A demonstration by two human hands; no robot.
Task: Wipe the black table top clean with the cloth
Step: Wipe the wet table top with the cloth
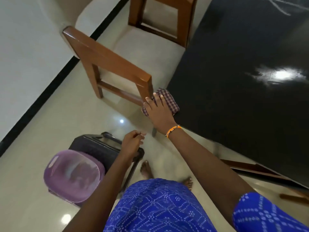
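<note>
A purple tub (73,174) sits on the floor at the left, with a dark suitcase (98,146) just behind it. The left hand (133,139) hangs above the suitcase, fingers loosely curled and holding nothing. A wooden chair (107,64) stands beside the table's corner. The right hand (158,111) lies flat with straight fingers on the checked cloth (168,101), pressing it onto the corner of the black table top (242,97), which fills the right side.
</note>
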